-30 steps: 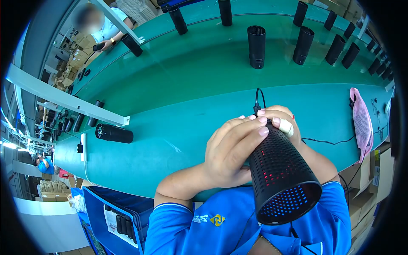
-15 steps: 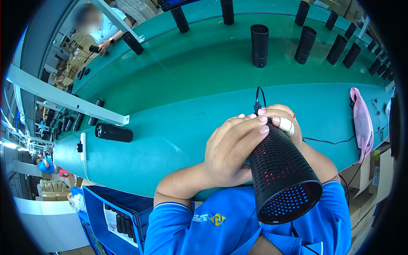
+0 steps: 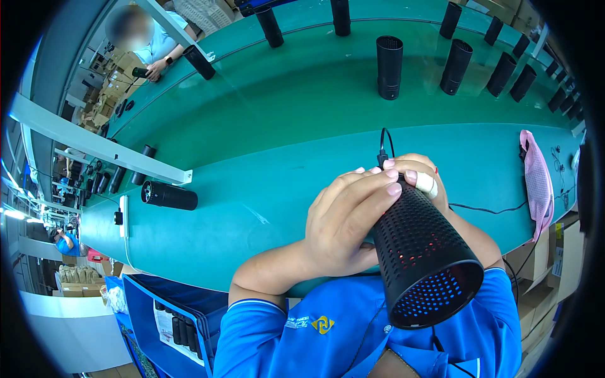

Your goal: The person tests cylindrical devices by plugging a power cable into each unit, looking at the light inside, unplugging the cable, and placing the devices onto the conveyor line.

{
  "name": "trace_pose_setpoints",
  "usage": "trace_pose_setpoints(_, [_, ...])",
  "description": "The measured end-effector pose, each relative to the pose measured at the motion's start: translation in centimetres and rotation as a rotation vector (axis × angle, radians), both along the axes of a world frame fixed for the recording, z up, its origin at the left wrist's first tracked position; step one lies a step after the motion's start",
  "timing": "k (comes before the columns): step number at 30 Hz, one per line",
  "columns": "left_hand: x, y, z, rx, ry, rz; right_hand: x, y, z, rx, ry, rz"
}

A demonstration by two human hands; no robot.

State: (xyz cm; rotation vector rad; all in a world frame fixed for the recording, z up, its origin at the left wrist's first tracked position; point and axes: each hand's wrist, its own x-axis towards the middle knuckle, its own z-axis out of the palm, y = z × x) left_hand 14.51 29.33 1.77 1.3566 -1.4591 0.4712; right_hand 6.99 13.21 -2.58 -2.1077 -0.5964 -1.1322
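Note:
A black perforated cylinder is held between both hands in front of the blue shirt, tilted with its wide open end toward me. Blue spots show inside that end, and a faint red glow comes through the side holes. My left hand is closed around the upper left side, fingertips at the narrow far end. On the far right side my right hand grips the same end, a whitish wrap on one finger; the cylinder hides part of it. A black cable plug stands at the fingertips, its connection hidden.
Several black cylinders stand on the dark green strip beyond the table. Another cylinder lies at left near a white power strip. A pink cloth is at right, a blue bin at lower left. Another person sits across.
The cylinder in my hands has shifted slightly right, and its red glow looks dimmer. The cylinders standing on the dark green strip have moved a little to the right.

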Motion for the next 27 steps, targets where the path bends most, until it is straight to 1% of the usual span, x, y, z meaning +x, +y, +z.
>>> trace_pose_setpoints(27, [0.49,0.25,-0.25,-0.011,-0.005,0.007,0.40,0.58,0.71,-0.024,-0.006,-0.030])
